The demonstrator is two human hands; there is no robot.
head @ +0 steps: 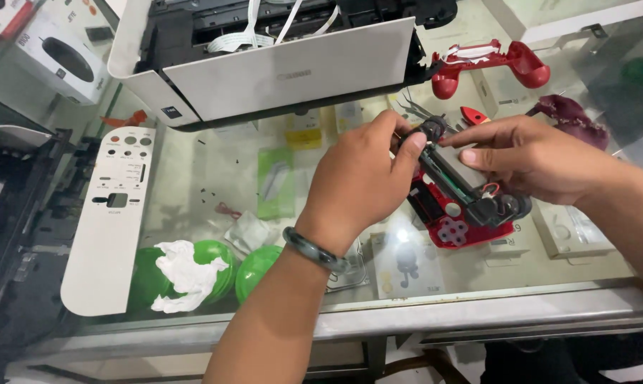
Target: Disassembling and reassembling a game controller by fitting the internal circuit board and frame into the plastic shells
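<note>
- Hands: left hand (360,178) pinches the opened red game controller (460,203) at its upper-left end; right hand (527,156) grips its grey battery (fingers curled).
- Controller sits right of centre, long axis running upper left to lower right.

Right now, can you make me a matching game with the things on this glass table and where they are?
Things:
1. opened red game controller
2. red controller shell
3. white button panel
4. green bowls

Places:
A. flat at the left
B. in both hands
C. front, with white tissue
D. far right, by the printer

Pairs: 1-B, 2-D, 3-A, 4-C
</note>
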